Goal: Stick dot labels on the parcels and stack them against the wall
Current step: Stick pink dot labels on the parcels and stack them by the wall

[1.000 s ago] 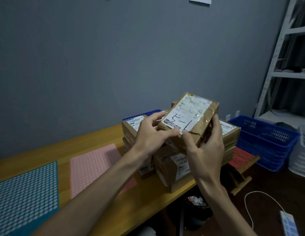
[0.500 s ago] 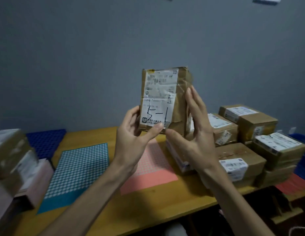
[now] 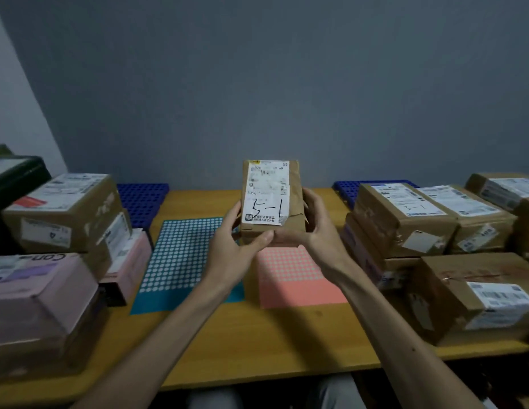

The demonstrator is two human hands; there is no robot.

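The wooden table (image 3: pixel 257 335) carries a teal dot sheet (image 3: pixel 180 261) and a pink dot sheet (image 3: pixel 292 278) between parcel stacks (image 3: pixel 405 219). Above them, the left hand (image 3: pixel 236 255) and right hand (image 3: pixel 319 231) curl round the lower end of an upright parcel (image 3: pixel 272 199). The grey wall (image 3: pixel 257 84) stands behind. The parcel is held lower than before.

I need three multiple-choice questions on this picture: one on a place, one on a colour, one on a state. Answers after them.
1. Where does the teal dot-label sheet lie? A) left of the pink dot-label sheet B) right of it C) on top of it
2. The plastic crates at the back of the table are A) red B) blue C) white
3. The parcel marked 5-1 is A) flat on the table B) inside a crate C) held upright
Answers: 1 A, teal lies leftward; 2 B, both are dark blue; 3 C, left hand and right hand grip its lower end.
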